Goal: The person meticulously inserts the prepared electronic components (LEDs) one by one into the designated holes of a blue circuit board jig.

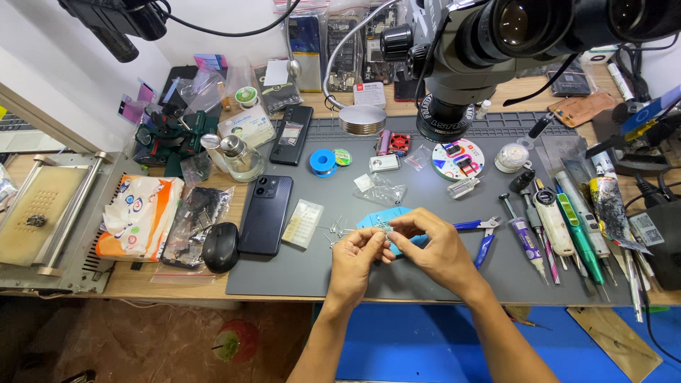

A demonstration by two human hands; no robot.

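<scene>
Both hands meet over grey rubbery mat: left hand and right hand pinch one tiny metallic part between fingertips, above flat blue plate; glossy black phone left.

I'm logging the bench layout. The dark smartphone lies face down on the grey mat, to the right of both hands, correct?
Not quite: the head view shows the dark smartphone face down on the grey mat, but to the left of both the left hand and the right hand.
</scene>
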